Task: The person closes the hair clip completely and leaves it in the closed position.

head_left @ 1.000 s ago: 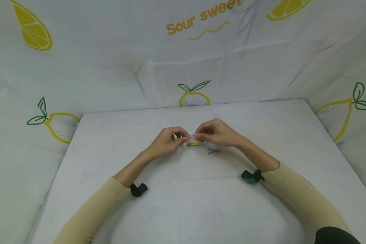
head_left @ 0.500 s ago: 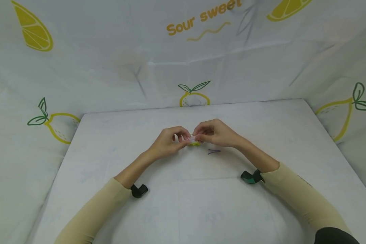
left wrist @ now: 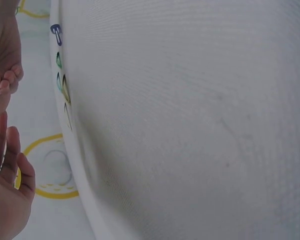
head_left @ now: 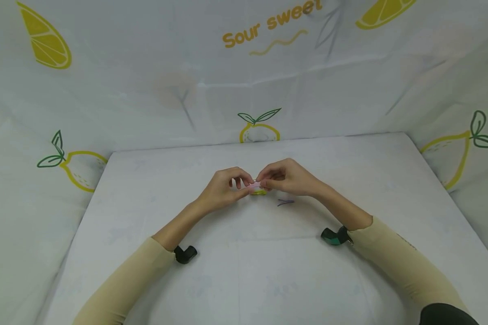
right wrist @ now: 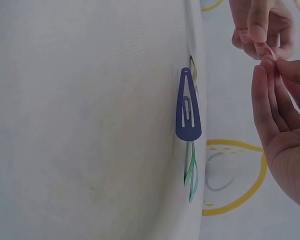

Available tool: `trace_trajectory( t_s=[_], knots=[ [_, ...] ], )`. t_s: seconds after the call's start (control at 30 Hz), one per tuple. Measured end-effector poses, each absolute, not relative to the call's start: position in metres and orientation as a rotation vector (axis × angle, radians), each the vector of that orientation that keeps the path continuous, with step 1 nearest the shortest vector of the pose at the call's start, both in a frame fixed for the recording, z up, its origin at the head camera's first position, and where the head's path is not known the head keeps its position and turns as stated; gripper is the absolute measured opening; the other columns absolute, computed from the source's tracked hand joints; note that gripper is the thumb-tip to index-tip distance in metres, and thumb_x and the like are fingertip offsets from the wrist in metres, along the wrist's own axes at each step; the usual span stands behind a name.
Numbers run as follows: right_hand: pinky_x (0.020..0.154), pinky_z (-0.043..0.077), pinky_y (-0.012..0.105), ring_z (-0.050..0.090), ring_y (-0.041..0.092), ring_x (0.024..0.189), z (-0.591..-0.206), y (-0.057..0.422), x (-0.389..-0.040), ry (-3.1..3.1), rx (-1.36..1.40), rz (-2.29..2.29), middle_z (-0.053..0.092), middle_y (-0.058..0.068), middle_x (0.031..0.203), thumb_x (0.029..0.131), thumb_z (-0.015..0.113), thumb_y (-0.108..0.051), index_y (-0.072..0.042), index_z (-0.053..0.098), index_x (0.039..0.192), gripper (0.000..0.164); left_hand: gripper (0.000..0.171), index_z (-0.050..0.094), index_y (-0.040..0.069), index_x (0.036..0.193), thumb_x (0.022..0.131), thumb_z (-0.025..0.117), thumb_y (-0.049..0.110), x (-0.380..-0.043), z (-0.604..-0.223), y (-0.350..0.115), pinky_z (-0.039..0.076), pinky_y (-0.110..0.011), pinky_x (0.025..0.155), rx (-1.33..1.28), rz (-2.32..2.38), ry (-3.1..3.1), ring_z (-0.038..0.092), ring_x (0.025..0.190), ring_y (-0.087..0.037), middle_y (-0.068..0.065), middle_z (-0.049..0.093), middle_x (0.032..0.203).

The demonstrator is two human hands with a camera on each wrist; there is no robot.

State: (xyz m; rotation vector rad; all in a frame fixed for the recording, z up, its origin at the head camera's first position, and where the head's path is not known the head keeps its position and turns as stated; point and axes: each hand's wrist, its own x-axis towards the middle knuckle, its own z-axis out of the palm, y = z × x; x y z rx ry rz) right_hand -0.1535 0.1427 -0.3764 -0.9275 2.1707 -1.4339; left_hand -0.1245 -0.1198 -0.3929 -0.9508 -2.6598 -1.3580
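A pink snap hair clip (head_left: 254,184) is pinched between both hands, above the table near its middle; fingertips cover most of it. My left hand (head_left: 222,188) holds its left end with thumb and forefinger. At the other end, my right hand (head_left: 288,177) grips it between thumb and fingertips. The right wrist view shows a sliver of the pink clip (right wrist: 271,50) where the two hands meet. Just below the fingers lies a yellow hair clip (head_left: 258,192). A purple snap clip (right wrist: 188,107) rests on the table, nearest my right hand.
More hair clips lie in the group, among them a green one (left wrist: 59,60) and a teal one (right wrist: 194,175). The white-covered table (head_left: 244,271) meets a lemon-print cloth (head_left: 146,90) at the back and sides. Black wrist cameras (head_left: 185,254) jut from the sleeves.
My right fingertips have shifted slightly left, closer to the left hand. The pink clip has tilted, so more of its flat face shows. The clips on the table stay where they were.
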Motion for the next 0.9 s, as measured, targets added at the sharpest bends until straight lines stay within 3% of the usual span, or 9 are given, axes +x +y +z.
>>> trace_trajectory(
  t_s=[0.33,0.6,0.9],
  knots=[
    [0.084,0.065,0.027,0.079,0.042,0.09,-0.3765,0.1413,-0.1534,2.17,-0.894,-1.441,0.083,0.015,0.103,0.1,0.076,-0.004,-0.001,0.081,0.112,0.014,0.014,0.078,0.012,0.104,0.093,0.086,0.01,-0.1256,-0.3942,-0.1209,0.05,-0.038,0.075,-0.967,-1.354,-2.642,0.064,0.084,-0.016,-0.002,0.078,0.099],
    [0.085,0.064,0.025,0.078,0.02,0.09,-0.3762,0.141,-0.1525,2.178,-0.864,-1.421,0.082,0.013,0.103,0.097,0.079,-0.005,-0.002,0.081,0.113,0.017,0.011,0.079,0.011,0.103,0.094,0.085,0.011,-0.1245,-0.3936,-0.1211,0.051,-0.035,0.075,-0.957,-1.35,-2.659,0.064,0.083,-0.017,-0.002,0.079,0.1],
    [0.086,0.064,0.025,0.077,0.019,0.093,-0.3757,0.1401,-0.1515,2.203,-0.845,-1.381,0.081,0.01,0.104,0.095,0.08,-0.004,-0.003,0.08,0.114,0.019,0.01,0.079,0.012,0.102,0.094,0.084,0.013,-0.1231,-0.3922,-0.1206,0.051,-0.032,0.076,-0.954,-1.36,-2.669,0.063,0.083,-0.016,-0.001,0.079,0.1]
  ],
)
